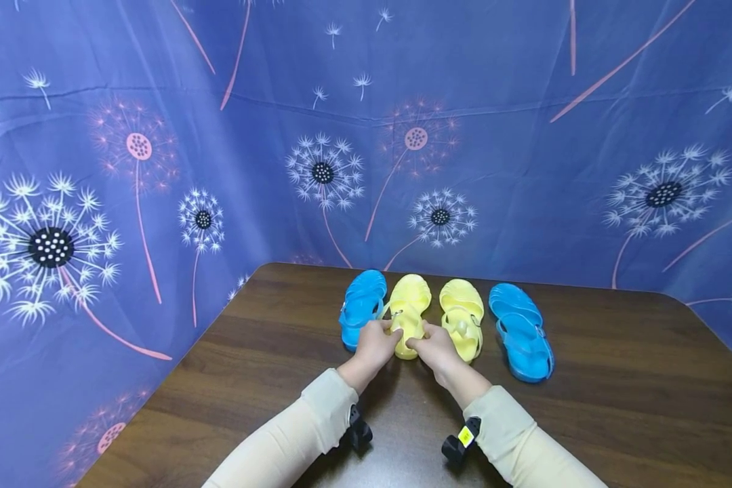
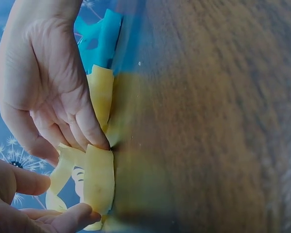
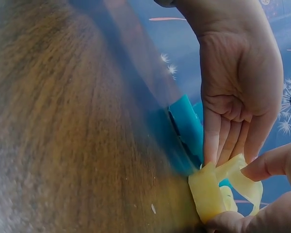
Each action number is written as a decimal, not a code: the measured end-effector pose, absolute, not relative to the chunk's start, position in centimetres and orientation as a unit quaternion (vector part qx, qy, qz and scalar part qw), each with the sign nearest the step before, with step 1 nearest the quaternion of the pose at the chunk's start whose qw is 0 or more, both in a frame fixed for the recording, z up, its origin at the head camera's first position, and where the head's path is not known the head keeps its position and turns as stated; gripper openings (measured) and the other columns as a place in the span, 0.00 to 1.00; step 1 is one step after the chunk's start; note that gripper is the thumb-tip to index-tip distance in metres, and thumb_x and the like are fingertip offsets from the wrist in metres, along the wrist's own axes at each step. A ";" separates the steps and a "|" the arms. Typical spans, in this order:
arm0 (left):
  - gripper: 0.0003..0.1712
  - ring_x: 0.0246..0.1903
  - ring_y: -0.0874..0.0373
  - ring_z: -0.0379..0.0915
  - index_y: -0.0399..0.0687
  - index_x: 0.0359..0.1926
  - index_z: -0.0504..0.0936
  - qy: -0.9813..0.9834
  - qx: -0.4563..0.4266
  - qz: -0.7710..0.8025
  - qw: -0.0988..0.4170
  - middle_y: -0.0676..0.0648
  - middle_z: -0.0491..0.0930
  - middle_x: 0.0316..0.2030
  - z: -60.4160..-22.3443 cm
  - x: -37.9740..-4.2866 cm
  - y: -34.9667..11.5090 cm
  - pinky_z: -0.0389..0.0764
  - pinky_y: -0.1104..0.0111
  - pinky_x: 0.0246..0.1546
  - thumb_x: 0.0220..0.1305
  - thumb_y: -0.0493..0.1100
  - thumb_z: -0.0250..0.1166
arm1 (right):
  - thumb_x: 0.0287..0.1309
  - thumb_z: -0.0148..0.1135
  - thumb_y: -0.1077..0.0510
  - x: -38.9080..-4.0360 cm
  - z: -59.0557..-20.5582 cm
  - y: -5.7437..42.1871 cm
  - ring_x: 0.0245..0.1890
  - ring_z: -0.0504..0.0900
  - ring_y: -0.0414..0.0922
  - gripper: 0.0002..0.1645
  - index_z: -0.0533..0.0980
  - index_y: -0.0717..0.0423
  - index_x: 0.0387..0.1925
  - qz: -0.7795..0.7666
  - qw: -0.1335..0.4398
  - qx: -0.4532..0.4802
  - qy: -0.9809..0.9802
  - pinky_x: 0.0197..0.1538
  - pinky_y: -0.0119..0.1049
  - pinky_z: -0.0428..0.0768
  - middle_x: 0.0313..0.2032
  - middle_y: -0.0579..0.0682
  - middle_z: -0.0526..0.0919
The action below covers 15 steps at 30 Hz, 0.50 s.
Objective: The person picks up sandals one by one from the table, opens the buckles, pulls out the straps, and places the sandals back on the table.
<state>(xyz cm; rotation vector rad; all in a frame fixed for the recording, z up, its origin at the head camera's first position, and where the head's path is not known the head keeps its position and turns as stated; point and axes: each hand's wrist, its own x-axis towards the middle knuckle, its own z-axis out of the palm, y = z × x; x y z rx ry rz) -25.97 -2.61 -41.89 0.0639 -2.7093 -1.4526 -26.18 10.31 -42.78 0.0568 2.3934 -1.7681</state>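
Gripping the heel end of the left yellow rubber sandal [image 1: 407, 313], the left hand [image 1: 375, 344] and right hand [image 1: 434, 347] pinch its strap from either side. The sandal lies on the dark wooden table [image 1: 616, 407], between a blue rubber sandal [image 1: 362, 305] and the second yellow sandal [image 1: 462, 316], directly ahead of both hands.

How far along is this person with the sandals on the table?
Four sandals already stand in a row: blue, yellow, yellow, blue. Left hand and right hand both pinch the left yellow sandal's heel strap. Whether other straps need attention is unclear.
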 end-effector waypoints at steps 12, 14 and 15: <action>0.23 0.56 0.47 0.75 0.28 0.57 0.76 -0.882 0.017 -0.470 0.014 0.36 0.78 0.56 -41.7 -26.2 -2.3 0.81 0.60 0.51 0.67 0.40 0.61 | 0.59 0.53 0.66 -26.2 -42.8 10.5 0.73 0.49 0.59 0.41 0.51 0.74 0.70 -0.589 0.076 0.025 0.804 0.72 0.54 0.56 0.74 0.63 0.49; 0.23 0.51 0.49 0.77 0.28 0.56 0.77 -0.887 0.012 -0.461 0.002 0.37 0.80 0.53 -41.5 -26.1 -2.3 0.82 0.61 0.48 0.66 0.40 0.61 | 0.59 0.53 0.65 -26.0 -42.9 10.4 0.73 0.49 0.59 0.41 0.51 0.74 0.70 -0.587 0.077 0.021 0.805 0.72 0.54 0.57 0.74 0.63 0.49; 0.22 0.48 0.50 0.79 0.28 0.55 0.77 -0.892 0.006 -0.452 -0.003 0.37 0.81 0.51 -41.4 -26.0 -2.4 0.82 0.62 0.46 0.65 0.40 0.62 | 0.60 0.54 0.64 -26.0 -43.0 10.4 0.73 0.50 0.59 0.41 0.51 0.74 0.70 -0.586 0.075 0.019 0.807 0.71 0.54 0.57 0.74 0.64 0.50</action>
